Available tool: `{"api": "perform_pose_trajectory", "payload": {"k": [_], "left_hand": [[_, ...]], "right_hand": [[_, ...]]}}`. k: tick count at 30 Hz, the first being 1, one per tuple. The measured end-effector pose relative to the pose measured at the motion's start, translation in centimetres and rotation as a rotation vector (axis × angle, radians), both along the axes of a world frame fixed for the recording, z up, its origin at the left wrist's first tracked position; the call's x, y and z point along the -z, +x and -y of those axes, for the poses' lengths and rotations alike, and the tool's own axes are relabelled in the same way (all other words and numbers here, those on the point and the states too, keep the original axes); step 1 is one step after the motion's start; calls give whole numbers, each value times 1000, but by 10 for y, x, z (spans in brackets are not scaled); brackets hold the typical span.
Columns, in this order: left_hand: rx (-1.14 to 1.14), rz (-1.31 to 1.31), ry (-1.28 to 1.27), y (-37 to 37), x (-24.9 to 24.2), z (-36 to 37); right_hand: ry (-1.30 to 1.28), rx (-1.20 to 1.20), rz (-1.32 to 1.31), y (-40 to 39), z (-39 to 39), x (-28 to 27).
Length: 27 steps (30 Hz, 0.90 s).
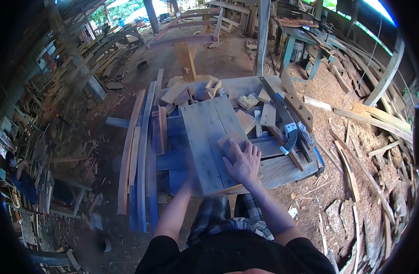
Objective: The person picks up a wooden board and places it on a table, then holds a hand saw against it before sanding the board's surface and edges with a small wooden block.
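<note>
A flat panel of joined boards (pixel 202 132) lies on the workbench (pixel 282 172) in front of me. My right hand (pixel 244 160) rests on a small wooden block (pixel 227 142) on top of the panel, its fingers spread. At the panel's left edge, my left hand (pixel 191 171) is smeared by motion, and its fingers cannot be made out. A handsaw (pixel 289 132) with a dark and light blue handle lies to the right, among wood offcuts (pixel 268 114).
Long boards (pixel 138 160) lie along the bench's left side. A metal post (pixel 263 39) rises behind the bench. Wood strips and shavings (pixel 342 182) cover the ground at right. A wooden frame (pixel 186 43) stands farther back. A person (pixel 24 180) is at far left.
</note>
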State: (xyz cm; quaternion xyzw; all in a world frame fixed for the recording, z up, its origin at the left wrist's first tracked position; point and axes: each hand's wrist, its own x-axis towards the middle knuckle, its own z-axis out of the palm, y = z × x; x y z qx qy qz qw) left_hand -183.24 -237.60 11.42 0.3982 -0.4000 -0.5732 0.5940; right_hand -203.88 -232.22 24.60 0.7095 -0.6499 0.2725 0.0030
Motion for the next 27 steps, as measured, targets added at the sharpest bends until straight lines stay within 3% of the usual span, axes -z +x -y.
{"api": "perform_pose_trajectory", "payload": {"k": [2, 3, 5, 20, 24, 27], "left_hand": [[-125, -78, 230, 14, 57, 17], [-124, -82, 229, 12, 42, 11], [103, 193, -30, 4, -9, -4], [-48, 546, -393, -2, -30, -19], [-35, 460, -347, -2, -38, -23], [-47, 542, -350, 2, -38, -26]], "right_hand": [[-14, 6, 23, 1, -1, -1], [-15, 6, 19, 1, -2, -2], [21, 2, 51, 1, -2, -6], [9, 11, -27, 3, -3, -2], [-13, 17, -44, 3, -1, 0], [20, 26, -14, 5, -2, -2]]}}
